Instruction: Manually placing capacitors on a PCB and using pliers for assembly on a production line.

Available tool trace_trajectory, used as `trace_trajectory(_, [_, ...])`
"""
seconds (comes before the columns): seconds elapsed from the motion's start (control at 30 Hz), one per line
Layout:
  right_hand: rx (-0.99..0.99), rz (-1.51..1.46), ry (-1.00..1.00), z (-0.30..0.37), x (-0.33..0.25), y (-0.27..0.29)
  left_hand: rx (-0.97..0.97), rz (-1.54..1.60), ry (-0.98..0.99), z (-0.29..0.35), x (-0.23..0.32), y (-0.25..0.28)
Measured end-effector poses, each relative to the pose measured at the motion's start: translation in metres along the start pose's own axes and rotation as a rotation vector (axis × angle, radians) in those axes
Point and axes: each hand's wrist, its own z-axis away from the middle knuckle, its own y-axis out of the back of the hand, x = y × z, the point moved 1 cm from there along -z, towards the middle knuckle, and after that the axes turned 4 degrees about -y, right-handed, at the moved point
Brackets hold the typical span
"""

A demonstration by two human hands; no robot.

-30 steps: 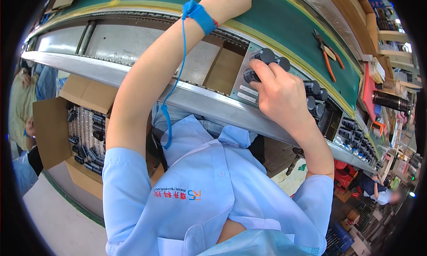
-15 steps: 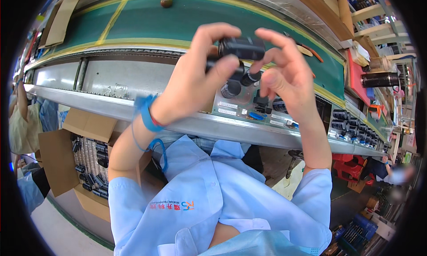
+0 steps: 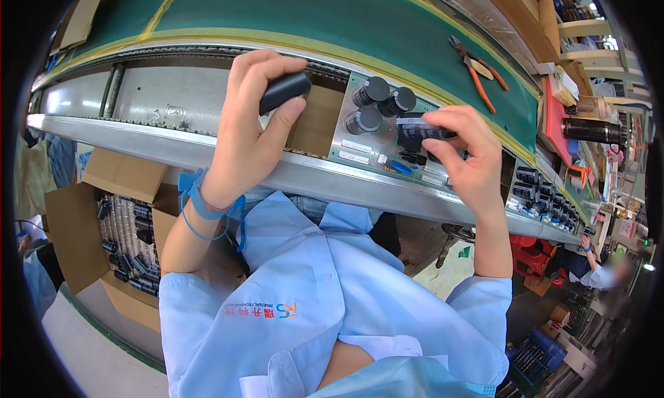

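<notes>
My left hand [image 3: 252,107] is closed round a black cylindrical capacitor [image 3: 285,93], held above the rail to the left of a circuit board [image 3: 344,138]. Between the thumb and fingers of my right hand [image 3: 467,145], another black capacitor [image 3: 417,128] is tilted sideways just over the board. Three capacitors stand upright on the board, one of them a black can [image 3: 374,91] at its far side. White connectors [image 3: 355,146] and a blue component [image 3: 401,167] line the board's near side. Whether the right capacitor touches the board is hidden.
Orange-handled pliers [image 3: 477,73] lie on the green work surface [image 3: 297,17] beyond the rail. An opened carton [image 3: 76,239] of capacitors stands at lower left. More boards with capacitors [image 3: 536,183] are along the line at right. A metal rail [image 3: 187,144] runs in front of me.
My hands have moved apart and lower. The two capacitors that were close together are now separate, one in each hand, the right one down by the board. The pliers have come into full view.
</notes>
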Motion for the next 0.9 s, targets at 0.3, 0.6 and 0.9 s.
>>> trace_trajectory(0.3, [-0.04,0.476,0.197,-0.002,0.0,-0.024,-0.02,0.179,0.194,0.019,-0.022,0.009])
trace_trajectory(0.6, [-0.115,0.627,0.289,-0.008,-0.008,-0.025,-0.005,0.295,0.287,0.012,-0.022,0.008])
trace_trajectory(0.9, [-0.028,0.678,0.361,-0.003,-0.003,-0.039,-0.002,0.634,0.266,-0.017,-0.015,0.009])
